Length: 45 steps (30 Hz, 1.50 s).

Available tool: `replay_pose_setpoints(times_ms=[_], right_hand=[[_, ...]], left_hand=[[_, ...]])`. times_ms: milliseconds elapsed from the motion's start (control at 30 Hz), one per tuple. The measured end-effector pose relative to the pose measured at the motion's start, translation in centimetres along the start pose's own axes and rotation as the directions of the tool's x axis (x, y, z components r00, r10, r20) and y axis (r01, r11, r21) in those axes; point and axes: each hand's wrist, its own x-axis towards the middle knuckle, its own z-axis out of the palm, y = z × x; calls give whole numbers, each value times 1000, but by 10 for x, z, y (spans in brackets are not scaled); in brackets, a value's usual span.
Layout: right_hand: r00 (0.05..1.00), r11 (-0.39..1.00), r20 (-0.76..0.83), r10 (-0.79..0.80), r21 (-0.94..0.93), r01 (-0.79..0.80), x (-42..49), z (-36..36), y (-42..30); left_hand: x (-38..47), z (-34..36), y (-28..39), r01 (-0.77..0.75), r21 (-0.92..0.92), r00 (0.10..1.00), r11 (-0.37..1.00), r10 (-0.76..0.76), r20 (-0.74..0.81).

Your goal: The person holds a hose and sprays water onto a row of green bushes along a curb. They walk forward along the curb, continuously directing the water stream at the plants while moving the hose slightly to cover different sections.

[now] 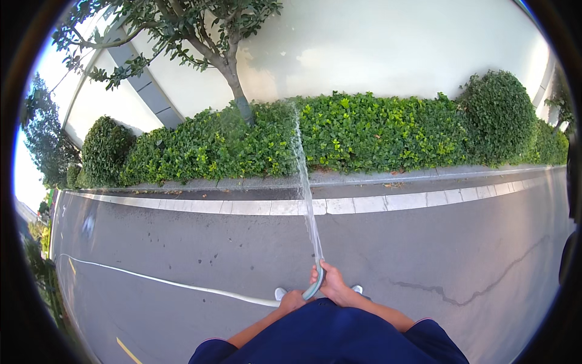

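A pale garden hose [191, 287] bends upward in front of my waist. Close to its outlet, my right hand [334, 282] grips the hose, with the thumb near the tip. Lower on the bend, my left hand [292, 301] is closed around it, partly hidden by my dark blue shirt. From the end a stream of water [307, 195] shoots forward and breaks into spray over the leafy hedge [377, 132]. The hose trails away to the left across the asphalt road [218, 248].
Beyond the road runs a pale paved strip [363, 205], then a raised kerb [345, 178]. A tree [236, 86] rises from the hedge before a white wall [363, 50]. Rounded shrubs [498, 118] flank the hedge. Dark vehicle-like parts [569, 259] show at the right rim.
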Motion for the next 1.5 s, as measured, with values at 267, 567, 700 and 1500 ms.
replay_pose_setpoints(times_ms=[267, 567, 700, 1500], right_hand=[[999, 990, -3, 35, 136, -34, -40, -41, -90], [999, 993, -6, 33, 113, -33, -15, -78, -199], [999, 997, 5, 36, 69, -36, 4, -79, -258], [883, 896, 175, 435, -177, -406, 87, -38, -369]], left_hand=[[25, 27, 95, 36, 215, 998, 976, -45, 35], [123, 38, 159, -37, 242, 996, 969, 16, 89], [181, 33, 189, -93, 237, 989, 967, 62, 134], [193, -18, 294, 226, 170, 965, 959, -197, -173]])
